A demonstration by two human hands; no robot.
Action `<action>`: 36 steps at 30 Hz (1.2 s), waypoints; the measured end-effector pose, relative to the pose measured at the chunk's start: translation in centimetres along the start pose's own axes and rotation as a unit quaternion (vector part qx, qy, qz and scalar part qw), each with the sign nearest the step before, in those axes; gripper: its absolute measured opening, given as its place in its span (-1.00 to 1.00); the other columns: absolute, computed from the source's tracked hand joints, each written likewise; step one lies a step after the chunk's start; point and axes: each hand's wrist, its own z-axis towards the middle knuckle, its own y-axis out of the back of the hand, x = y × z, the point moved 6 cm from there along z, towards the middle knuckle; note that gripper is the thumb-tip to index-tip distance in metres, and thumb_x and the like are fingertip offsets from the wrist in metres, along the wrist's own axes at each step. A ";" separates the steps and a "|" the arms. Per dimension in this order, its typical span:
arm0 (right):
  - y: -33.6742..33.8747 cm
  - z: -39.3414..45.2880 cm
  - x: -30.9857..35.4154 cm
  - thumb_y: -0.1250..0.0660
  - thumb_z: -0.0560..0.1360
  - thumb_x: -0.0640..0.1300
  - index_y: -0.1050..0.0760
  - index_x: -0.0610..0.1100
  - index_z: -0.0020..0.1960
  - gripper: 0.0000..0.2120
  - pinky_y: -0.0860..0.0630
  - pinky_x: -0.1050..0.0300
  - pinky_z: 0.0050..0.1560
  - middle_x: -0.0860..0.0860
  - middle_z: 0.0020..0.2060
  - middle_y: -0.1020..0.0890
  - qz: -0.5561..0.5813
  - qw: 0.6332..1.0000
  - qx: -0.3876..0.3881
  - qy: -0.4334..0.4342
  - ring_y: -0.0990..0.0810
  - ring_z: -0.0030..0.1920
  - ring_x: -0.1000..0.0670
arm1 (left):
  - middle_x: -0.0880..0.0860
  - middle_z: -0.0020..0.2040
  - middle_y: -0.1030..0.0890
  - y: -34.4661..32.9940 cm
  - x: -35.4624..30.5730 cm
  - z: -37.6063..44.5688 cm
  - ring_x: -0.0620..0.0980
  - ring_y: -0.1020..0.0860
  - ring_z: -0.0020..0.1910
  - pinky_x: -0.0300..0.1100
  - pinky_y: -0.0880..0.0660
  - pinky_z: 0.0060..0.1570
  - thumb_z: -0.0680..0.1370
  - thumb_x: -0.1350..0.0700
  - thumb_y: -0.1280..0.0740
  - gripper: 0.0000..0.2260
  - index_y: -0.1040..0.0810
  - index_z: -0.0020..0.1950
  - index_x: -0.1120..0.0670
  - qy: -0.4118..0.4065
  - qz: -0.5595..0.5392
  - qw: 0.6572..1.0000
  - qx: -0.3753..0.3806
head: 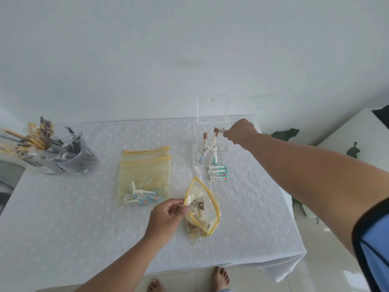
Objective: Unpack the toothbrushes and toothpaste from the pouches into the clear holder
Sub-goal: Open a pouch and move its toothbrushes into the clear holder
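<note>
Head view, read left to right. At the far left of the desk [63,218] stands a clear tub [69,159] crammed with wrapped items and pouches; what they contain cannot be read.

Next come the stacked yellow-trimmed pouches [145,165], lying flat; the front one holds several small toothpaste boxes [141,197] at its bottom end.

The left hand [166,216] pinches the zip edge of the open pouch [202,209] between thumb and fingers, holding its mouth apart. Several wrapped toothbrushes [200,209] remain inside.

Just beyond, loose toothpaste boxes [217,172] lie on the desk, touching the front foot of the clear holder [212,127]. The holder contains a few upright toothbrushes and at least one toothpaste box.

The right hand [240,131] has its grip closed on one toothbrush [219,130], held over the holder's open top.

Judged progress: roughly partway. Part of one pouch is transferred; the rest of the open pouch, the loose boxes and the stacked pouches appear outstanding.
</note>
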 end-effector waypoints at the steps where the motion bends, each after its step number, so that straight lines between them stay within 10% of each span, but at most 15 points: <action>1: -0.2 0.1 0.4 -0.47 0.46 -0.02 -0.66 -0.27 -0.02 -0.70 -0.46 0.16 -0.31 -0.11 -0.23 -0.66 -0.010 1.000 0.001 0.006 -0.57 -0.31 -0.10 | 0.03 -0.12 -0.74 0.1 0.1 0.1 0.03 -0.68 -0.08 -0.28 -0.55 -0.14 0.51 0.04 -0.53 -0.88 -0.74 0.04 -0.06 -0.001 0.000 1.000 0.000; 27: -1.4 1.1 0.0 -0.54 0.45 -0.14 -0.64 -0.24 -0.16 -0.83 -0.45 0.18 -0.42 -0.12 -0.36 -0.59 0.067 0.998 0.004 -0.022 -0.47 -0.50 -0.05 | 0.07 -0.13 -0.73 0.3 0.0 0.4 -0.06 -0.64 -0.18 -0.32 -0.53 -0.16 0.51 0.04 -0.54 -0.90 -0.73 0.02 -0.07 0.002 -0.016 1.000 0.009; 36: -3.1 -3.0 1.2 -0.44 0.54 -0.09 -0.67 -0.19 -0.09 -0.84 -0.43 0.21 -0.34 -0.07 -0.21 -0.73 0.064 0.989 -0.004 0.133 -0.55 -0.38 0.09 | 0.05 -0.10 -0.74 0.6 -0.1 -0.3 0.06 -0.67 -0.05 -0.32 -0.54 -0.13 0.52 0.05 -0.53 -0.91 -0.72 0.02 -0.08 0.011 -0.027 1.000 -0.001</action>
